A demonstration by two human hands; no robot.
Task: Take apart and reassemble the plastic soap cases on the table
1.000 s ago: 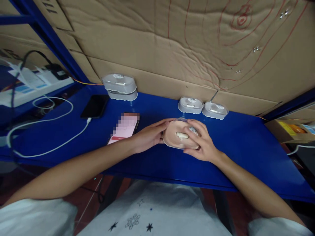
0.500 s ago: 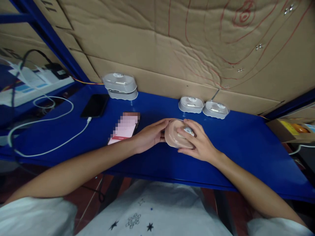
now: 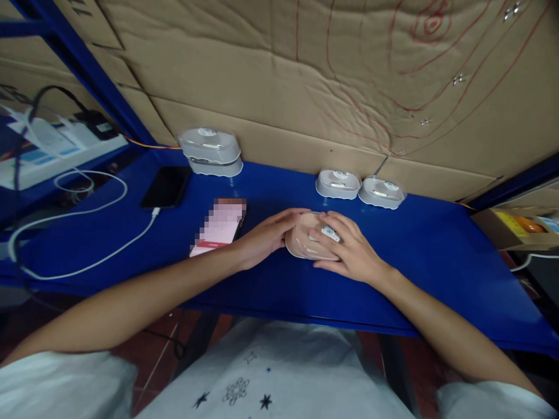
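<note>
Clear rounded plastic pack (image 3: 301,241), 1 white label (image 3: 331,233), 2 hands (image 3: 356,250) gripping

Pixels mask a phone's (image 3: 222,224) screen from my view, its near edge behind the left forearm (image 3: 174,294). The right hand (image 3: 356,251) covers part of a container (image 3: 301,238); its label (image 3: 331,234) is too small for me to read. The frame crops a power strip (image 3: 74,160) at left.
</note>
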